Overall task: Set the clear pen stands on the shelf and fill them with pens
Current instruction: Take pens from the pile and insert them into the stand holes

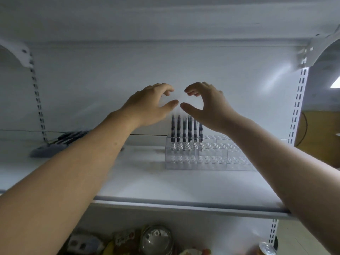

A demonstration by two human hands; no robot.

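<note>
While both hands hover over the stocked corner of the stands, neither holds anything: the left hand (152, 105) and the right hand (207, 105) are each half-open, fingers curved and thumbs stretched toward one another, the thumb tips near but apart. The clear pen stands (211, 159) sit in a row on the shelf (147, 183), right of centre and set back from the front lip. Dark upright pens (185, 129) fill only the rear cells at the left end. The other cells look empty, though blur and glare make that uncertain. The heel of the right hand overlaps the pen tops in view, and I cannot tell whether it touches them. A loose batch of pens (71, 137) lies at the far left of the shelf, well apart from the stands. Risks as I judge them: the stands look light and are loaded at one end only, so a downward or sideways brush from either palm could rock the pens or skid that end block out of line. The right forearm crosses in front of the stands, and dropping it carelessly could drag them toward the lip. The loose pens are round and may roll if grabbed in a bunch. A can (267, 249) and other goods sit on the level below, where anything knocked off could land.
</note>
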